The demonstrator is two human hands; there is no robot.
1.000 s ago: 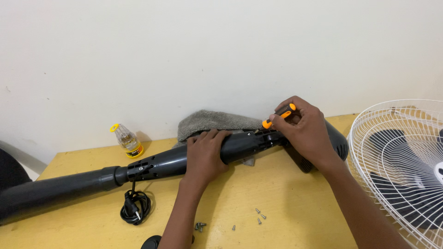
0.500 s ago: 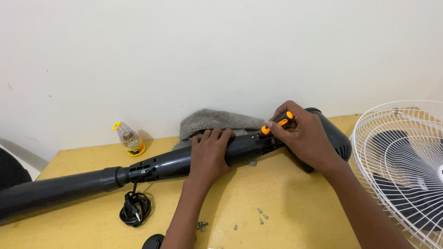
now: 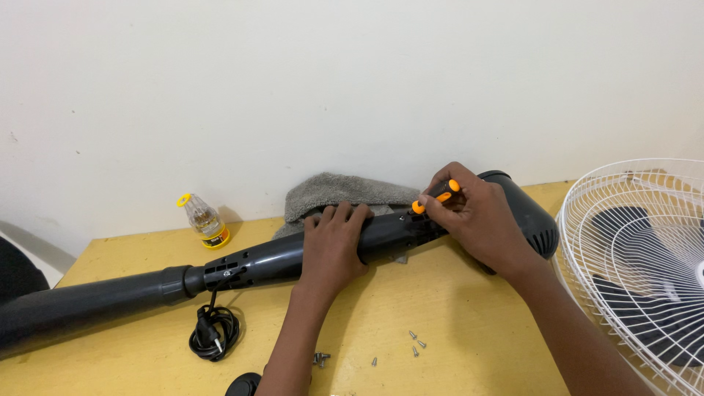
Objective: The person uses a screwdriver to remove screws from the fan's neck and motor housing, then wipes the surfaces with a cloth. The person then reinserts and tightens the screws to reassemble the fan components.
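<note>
- Nearest the camera, at about 6 o'clock on the yellow tabletop [image 3: 469, 308], lie several small loose screws [image 3: 415, 343]. They sit close to the person's forearms; a sweep of a sleeve or wrist could likely scatter them over the front edge.
- A dark round object [image 3: 242, 384] shows at the bottom edge, too cut off to identify; it could be nudged off in the same way.
- At about 8 o'clock the coiled black power cord [image 3: 214, 331] hangs from the grey fan pole [image 3: 257, 262]. If the pole is rolled, the cord may drag across the tabletop.
- In the middle, the left hand [image 3: 334, 246] lies over the pole with its grip curled loosely on top, pressing it down. The pole is round, so if that pressure eases it may roll under the tool.
- At about 1 o'clock the right hand [image 3: 480, 216] has its grip clenched on an orange-and-black screwdriver [image 3: 435, 196], its tip set against the pole near the dark motor housing [image 3: 526, 214]. The tip is hidden by the fingers; a tilted tool could slip from the screw head and strike the left fingertips, which rest just beside it.
- At 3 o'clock the white wire fan guard [image 3: 631, 264] lies near the right elbow and could be bumped.
- Farther back, a grey cloth [image 3: 345, 192] lies behind the pole against the wall.
- At 10 o'clock a small clear bottle [image 3: 204, 220] with a yellow cap stands near the pole; a sliding pole could tip it over.
</note>
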